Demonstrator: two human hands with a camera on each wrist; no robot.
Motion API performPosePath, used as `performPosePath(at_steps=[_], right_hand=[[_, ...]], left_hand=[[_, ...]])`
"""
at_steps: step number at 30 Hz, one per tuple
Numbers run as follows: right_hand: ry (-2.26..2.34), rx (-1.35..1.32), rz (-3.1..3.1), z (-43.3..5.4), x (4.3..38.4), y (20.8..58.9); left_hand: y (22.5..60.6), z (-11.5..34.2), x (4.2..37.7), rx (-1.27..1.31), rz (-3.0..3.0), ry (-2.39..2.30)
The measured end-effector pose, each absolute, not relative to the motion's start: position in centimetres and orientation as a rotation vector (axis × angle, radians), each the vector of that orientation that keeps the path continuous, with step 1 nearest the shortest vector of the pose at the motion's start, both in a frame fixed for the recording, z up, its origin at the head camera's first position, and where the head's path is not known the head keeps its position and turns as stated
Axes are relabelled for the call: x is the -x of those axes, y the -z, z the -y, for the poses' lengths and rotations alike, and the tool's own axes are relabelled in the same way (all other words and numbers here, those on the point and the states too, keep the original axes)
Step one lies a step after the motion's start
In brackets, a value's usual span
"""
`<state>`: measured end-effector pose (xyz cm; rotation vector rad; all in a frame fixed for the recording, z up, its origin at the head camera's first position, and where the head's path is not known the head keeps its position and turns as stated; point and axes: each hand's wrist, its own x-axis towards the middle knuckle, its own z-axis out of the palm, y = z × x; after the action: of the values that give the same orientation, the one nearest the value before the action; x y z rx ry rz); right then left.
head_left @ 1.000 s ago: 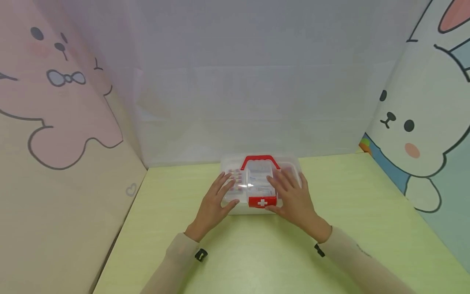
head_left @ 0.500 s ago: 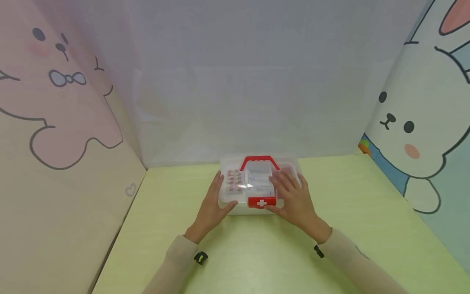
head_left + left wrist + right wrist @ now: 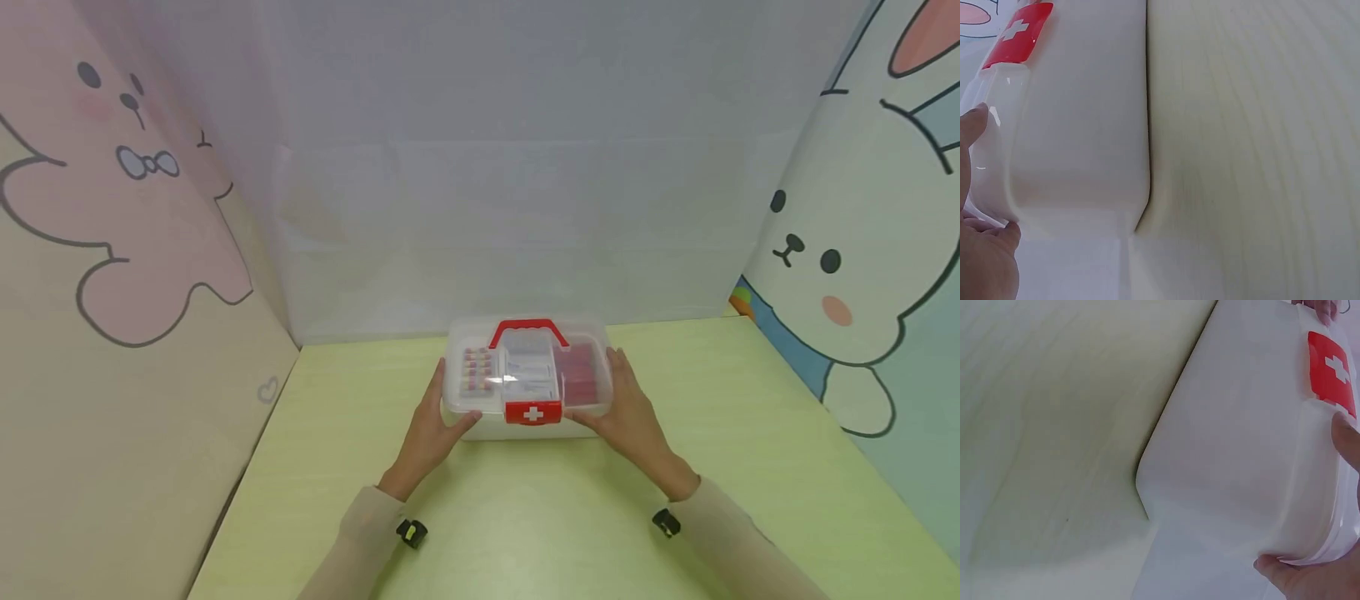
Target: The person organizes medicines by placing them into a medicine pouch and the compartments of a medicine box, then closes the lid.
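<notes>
A first-aid box [image 3: 491, 430] with a clear lid, a white base, a red handle [image 3: 531, 323] and a red latch [image 3: 533, 412] with a white cross stands on the table. My left hand [image 3: 426, 435] holds its left end, the thumb on the lid's front edge and the fingers along the side. At the right end, my right hand [image 3: 637, 421] grips it in the same way, thumb near the latch. In the left wrist view, fingertips [image 3: 1010, 232] sit at the lid's rim. The right wrist view has a fingertip [image 3: 1267, 564] beneath the rim too.
Through the lid show a blister pack [image 3: 477, 371] on the left, white packets [image 3: 529, 371] in the middle and red items [image 3: 577, 375] on the right. The pale yellow-green table [image 3: 517, 525] meets a white back wall [image 3: 480, 233], with cartoon-printed sheets at both sides.
My left hand has moved from over the lid to the box's left side. My right hand has slid off the lid's top to the right side, uncovering the red items.
</notes>
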<state>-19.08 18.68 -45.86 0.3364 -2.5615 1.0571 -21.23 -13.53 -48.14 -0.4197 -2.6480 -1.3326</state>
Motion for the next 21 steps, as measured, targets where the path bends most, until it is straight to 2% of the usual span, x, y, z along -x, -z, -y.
performPosePath(at_steps=[21], right_hand=[[-1.196, -0.362, 2.551, -20.5, 21.4, 46.7]], left_hand=[[48.5, 12.7, 22.9, 0.432, 2.583, 1.402]])
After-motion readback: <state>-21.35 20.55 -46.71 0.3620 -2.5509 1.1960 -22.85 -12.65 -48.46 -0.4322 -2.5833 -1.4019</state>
